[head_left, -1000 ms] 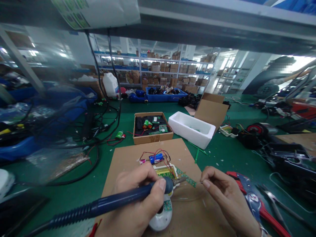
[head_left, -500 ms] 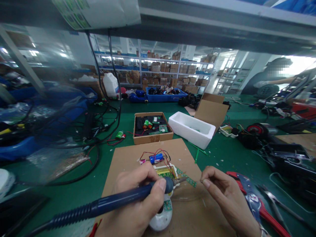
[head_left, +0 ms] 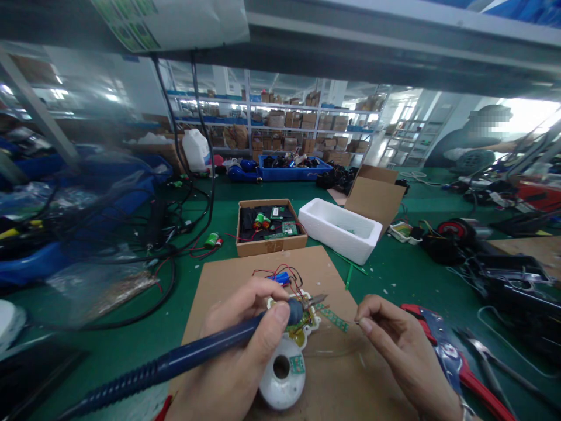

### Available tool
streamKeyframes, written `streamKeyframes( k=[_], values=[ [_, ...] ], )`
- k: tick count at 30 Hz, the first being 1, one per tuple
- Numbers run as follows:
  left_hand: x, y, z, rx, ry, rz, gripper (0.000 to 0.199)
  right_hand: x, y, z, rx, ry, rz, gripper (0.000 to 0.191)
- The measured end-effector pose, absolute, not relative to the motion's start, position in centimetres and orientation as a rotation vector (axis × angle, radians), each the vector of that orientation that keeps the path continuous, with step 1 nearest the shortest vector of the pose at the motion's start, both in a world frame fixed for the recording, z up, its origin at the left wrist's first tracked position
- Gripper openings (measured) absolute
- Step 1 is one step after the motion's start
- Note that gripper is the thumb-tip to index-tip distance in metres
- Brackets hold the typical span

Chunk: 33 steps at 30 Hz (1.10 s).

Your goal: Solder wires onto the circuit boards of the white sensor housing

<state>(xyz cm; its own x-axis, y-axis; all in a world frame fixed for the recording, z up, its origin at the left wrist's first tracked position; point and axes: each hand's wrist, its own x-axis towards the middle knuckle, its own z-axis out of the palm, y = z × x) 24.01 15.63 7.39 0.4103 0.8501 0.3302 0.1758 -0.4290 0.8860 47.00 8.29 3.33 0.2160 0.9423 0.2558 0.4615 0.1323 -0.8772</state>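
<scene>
We find the left hand (head_left: 239, 345) grasping the iron (head_left: 210, 349), its tip near the green strip (head_left: 335, 319) on the cardboard (head_left: 346, 386). The right hand (head_left: 394, 339) pinches a tiny item (head_left: 357, 323) we cannot identify. We note the white ring (head_left: 287, 392) between both hands.

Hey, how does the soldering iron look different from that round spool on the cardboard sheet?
Shape: the soldering iron is long and slim, while the spool is round with a central hole. Colour: the soldering iron's handle is dark blue; the spool is whitish. State: the soldering iron is held in the left hand; the spool rests on the cardboard sheet.
</scene>
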Motion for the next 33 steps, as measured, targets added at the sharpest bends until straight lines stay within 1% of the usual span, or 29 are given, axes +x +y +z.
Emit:
streamKeyframes(
  k=[3,7,9,12,19,33],
  values=[
    [24.4,15.3,7.7,1.777,0.872,1.019,0.013,47.0,8.3,3.3,-1.482,-1.397,0.586,0.028],
    [24.7,14.5,8.3,1.697,1.079,0.904,0.015,47.0,8.3,3.3,-1.475,-1.415,0.566,0.027],
    [24.6,14.4,8.2,1.723,1.101,0.891,0.015,47.0,8.3,3.3,-1.474,-1.420,0.561,0.027],
    [24.2,14.7,7.8,1.861,1.013,0.907,0.021,47.0,8.2,3.3,-1.471,-1.416,0.571,0.027],
    [23.8,15.1,7.8,2.102,0.985,1.006,0.025,47.0,8.2,3.1,-1.462,-1.411,0.591,0.025],
    [24.1,15.2,7.8,2.104,0.957,1.060,0.023,47.0,8.3,3.3,-1.441,-1.417,0.567,0.026]
  ],
)
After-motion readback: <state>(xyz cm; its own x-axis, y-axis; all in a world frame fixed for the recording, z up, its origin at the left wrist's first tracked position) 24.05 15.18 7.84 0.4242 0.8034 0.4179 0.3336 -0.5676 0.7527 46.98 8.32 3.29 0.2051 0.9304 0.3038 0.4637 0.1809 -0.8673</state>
